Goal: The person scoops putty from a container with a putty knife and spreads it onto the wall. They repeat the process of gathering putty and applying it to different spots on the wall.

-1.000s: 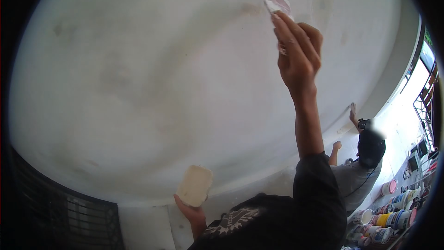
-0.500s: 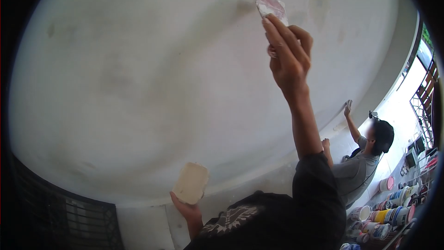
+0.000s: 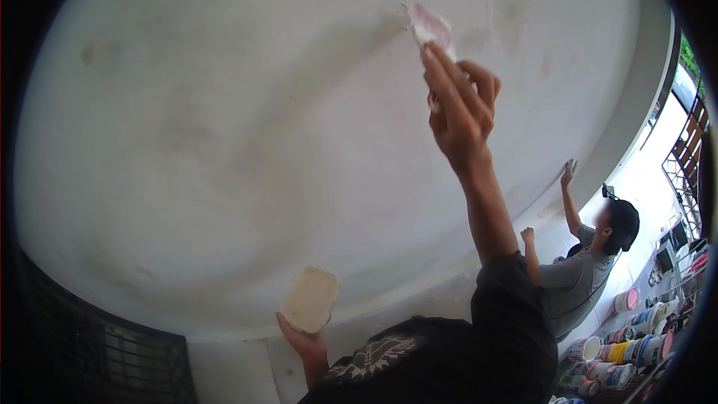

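Raised high at the upper middle, my right hand (image 3: 462, 108) grips a putty scraper (image 3: 431, 24), its pinkish blade smeared with white paste. The blade is against or very close to the pale wall (image 3: 224, 142), beside some small dark marks; exact contact is hard to tell. Down at the lower middle, my left hand (image 3: 305, 344) holds up a cream-coloured rectangular slab or shallow tray (image 3: 311, 299) by its lower edge. The fingers behind it are hidden.
A co-worker (image 3: 583, 269) in a grey shirt and dark cap stands to my right, one hand raised to the wall. Several paint buckets (image 3: 624, 352) crowd the floor at lower right. A dark barred window or grille (image 3: 134, 359) is at lower left.
My right hand and the scraper have moved slightly down and left across the wall. The left hand and the cream slab are nearly still. The co-worker's raised hand has shifted slightly.
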`<state>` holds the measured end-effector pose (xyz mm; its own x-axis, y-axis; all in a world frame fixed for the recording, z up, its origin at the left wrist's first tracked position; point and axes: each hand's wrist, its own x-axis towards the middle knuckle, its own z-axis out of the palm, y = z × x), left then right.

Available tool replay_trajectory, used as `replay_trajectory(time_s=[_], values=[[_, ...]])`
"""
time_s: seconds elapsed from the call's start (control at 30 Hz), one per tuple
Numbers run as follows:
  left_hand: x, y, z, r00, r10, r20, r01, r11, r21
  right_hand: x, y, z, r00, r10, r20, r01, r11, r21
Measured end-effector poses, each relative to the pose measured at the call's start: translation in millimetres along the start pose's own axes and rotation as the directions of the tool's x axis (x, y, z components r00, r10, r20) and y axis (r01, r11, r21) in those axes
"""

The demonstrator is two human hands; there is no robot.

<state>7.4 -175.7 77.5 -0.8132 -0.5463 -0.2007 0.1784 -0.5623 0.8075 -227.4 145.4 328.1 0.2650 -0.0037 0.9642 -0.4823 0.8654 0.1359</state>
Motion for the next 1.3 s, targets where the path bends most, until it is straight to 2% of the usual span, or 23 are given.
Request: replay_trajectory(time_s=[0.1,0.13,0.17,0.23,0.3,0.43,0.5,0.57,0.63,0.7,0.77,0.8,0.83,0.9,0.93,0.97,1.07,1.17,1.3], values=[[2,-1,-5,1.0,0.005,0.003,-0.005,1.0,0.002,6,13,18,0.999,0.017,0.048,-0.021,0.997,0.076],[4,-3,-7,1.0,0.012,0.009,-0.012,1.0,-0.001,3,6,16,0.992,0.033,0.123,-0.045,0.995,0.094],[5,-4,-8,1.0,0.015,0.008,-0.015,1.0,-0.004,1,2,12,0.992,0.031,0.121,-0.043,0.994,0.097],[6,-6,-9,1.0,0.022,0.003,-0.022,1.0,-0.01,-2,-7,2,0.971,0.094,0.219,-0.139,0.97,0.2],[9,-6,-12,1.0,0.023,-0.007,-0.023,1.0,-0.009,5,-8,-9,0.964,0.104,0.244,-0.154,0.968,0.198],[11,-5,-12,1.0,0.014,-0.009,-0.014,1.0,0.01,16,5,-8,0.978,0.13,0.166,-0.16,0.969,0.186],[12,-5,-11,1.0,0.011,0.001,-0.011,1.0,0.01,21,17,3,0.997,0.07,0.013,-0.071,0.992,0.106],[10,-6,-7,1.0,0.008,0.007,-0.008,1.0,0.007,20,17,11,0.999,0.04,0.008,-0.041,0.998,0.045],[5,-3,0,1.0,-0.006,-0.011,0.006,1.0,0.009,11,12,18,0.986,0.016,0.165,-0.037,0.991,0.127],[1,-1,5,1.0,0.008,0.006,-0.008,1.0,0.007,7,-2,7,0.98,0.012,0.199,-0.049,0.982,0.184],[-3,-1,2,1.0,0.017,0.014,-0.017,1.0,0.015,17,-8,-14,0.94,0.13,0.315,-0.197,0.961,0.193],[-2,-3,-3,1.0,0.023,-0.013,-0.023,1.0,0.001,22,-6,-17,0.961,0.12,0.249,-0.169,0.968,0.187],[-1,-4,-8,0.999,0.028,-0.038,-0.028,1.0,-0.009,24,-3,-13,0.959,0.125,0.253,-0.175,0.967,0.186],[3,-8,-16,0.999,0.031,-0.028,-0.031,1.0,-0.001,34,14,1,0.999,0.042,-0.01,-0.041,0.997,0.069],[3,-9,-19,0.999,0.037,-0.017,-0.037,0.999,0.003,34,20,12,0.998,0.026,-0.054,-0.024,0.999,0.026],[1,-11,-22,0.999,0.033,-0.015,-0.033,0.999,0.005,25,19,19,0.998,0.025,-0.052,-0.024,0.999,0.022],[0,-13,-25,0.999,0.037,-0.019,-0.037,0.999,-0.011,-2,5,37,0.991,0.01,0.131,-0.021,0.996,0.087],[1,-14,-23,0.999,0.038,-0.018,-0.038,0.999,-0.011,-5,-12,19,0.984,0.045,0.172,-0.069,0.988,0.139],[-2,-12,-21,1.0,0.026,-0.004,-0.026,1.0,-0.006,20,-5,-8,0.986,0.105,0.128,-0.128,0.975,0.183]])
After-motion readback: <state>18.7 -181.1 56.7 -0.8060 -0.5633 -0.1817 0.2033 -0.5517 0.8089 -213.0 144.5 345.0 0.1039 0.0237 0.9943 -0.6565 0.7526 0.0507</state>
